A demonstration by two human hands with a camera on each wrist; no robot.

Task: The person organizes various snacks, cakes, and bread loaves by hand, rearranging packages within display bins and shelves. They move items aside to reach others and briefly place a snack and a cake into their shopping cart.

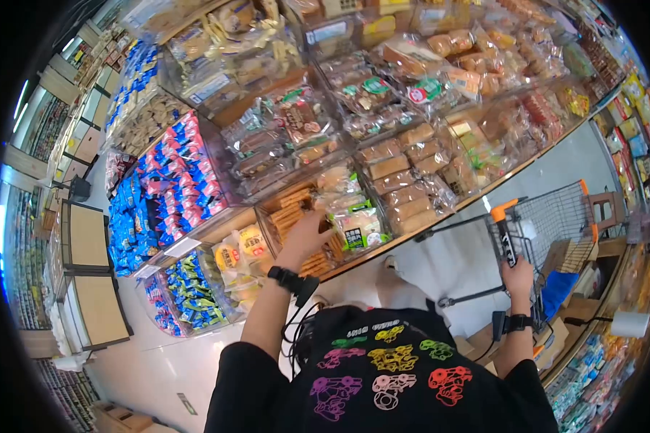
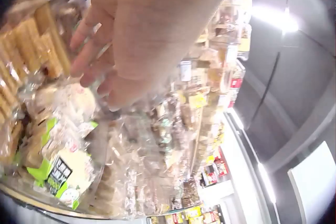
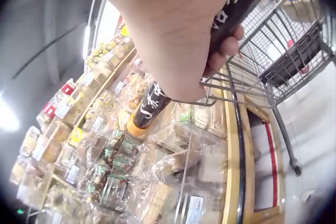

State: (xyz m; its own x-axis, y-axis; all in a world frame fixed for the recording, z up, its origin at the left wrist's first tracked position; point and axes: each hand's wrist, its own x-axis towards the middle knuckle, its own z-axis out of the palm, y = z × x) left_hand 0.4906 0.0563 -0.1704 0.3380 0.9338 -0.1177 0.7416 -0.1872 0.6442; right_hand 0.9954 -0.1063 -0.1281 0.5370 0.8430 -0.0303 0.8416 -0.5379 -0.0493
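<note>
Left hand (image 1: 309,234) loose-fingered, seemingly empty, over the stick snacks (image 1: 284,219) — a gentle pinch suits, they may snap; right hand (image 1: 518,276) wraps the cart handle (image 1: 506,234) — good anchor.

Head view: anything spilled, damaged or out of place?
Nothing stands out. The sticks and green pack near the left hand look normal, no spill shows, and the right hand grips the cart handle. Small tears wouldn't show.
</note>
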